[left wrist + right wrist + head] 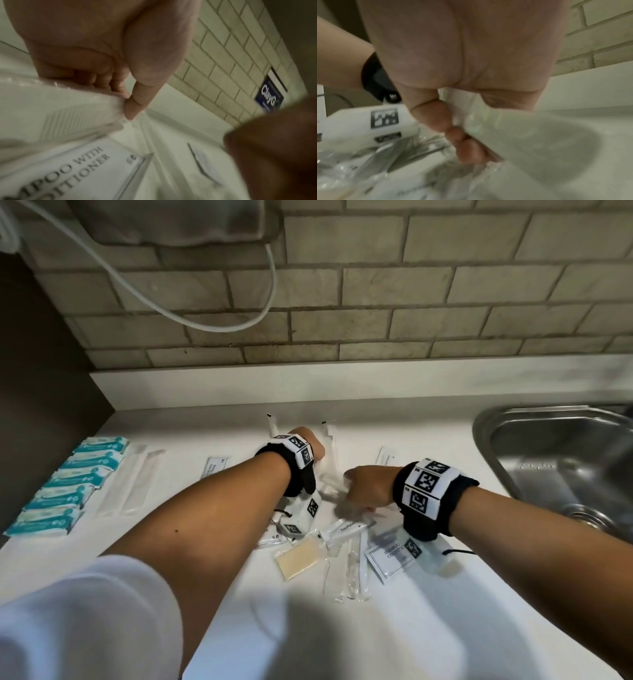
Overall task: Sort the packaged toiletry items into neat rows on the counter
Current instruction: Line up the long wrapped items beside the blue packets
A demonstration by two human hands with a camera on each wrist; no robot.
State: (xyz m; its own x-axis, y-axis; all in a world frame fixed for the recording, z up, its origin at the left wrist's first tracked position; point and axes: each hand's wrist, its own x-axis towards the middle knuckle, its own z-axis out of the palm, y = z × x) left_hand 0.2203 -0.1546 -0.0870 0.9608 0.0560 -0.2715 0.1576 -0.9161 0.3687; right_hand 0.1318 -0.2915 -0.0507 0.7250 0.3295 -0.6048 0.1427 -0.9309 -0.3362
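My left hand [310,445] reaches over the loose pile at the counter's middle. Its thumb and fingers [127,106] pinch a clear packet with a white comb [68,108] inside. My right hand [363,484] sits close beside it, its curled fingers [440,117] gripping a clear comb packet [505,128]. I cannot tell whether both hands hold the same packet. Below them lie a toothpaste box [346,529], a yellow soap packet [301,558] and a shampoo sachet [387,559]. At the far left, teal wipe packs [68,484] form a row, with clear comb packets [132,481] beside them.
A steel sink [561,460] opens at the right of the white counter [171,436]. One more shampoo sachet [217,465] lies alone left of the pile. A tiled wall [376,302] with a hanging white cable [219,326] backs the counter. A dark cabinet side [41,371] borders the left.
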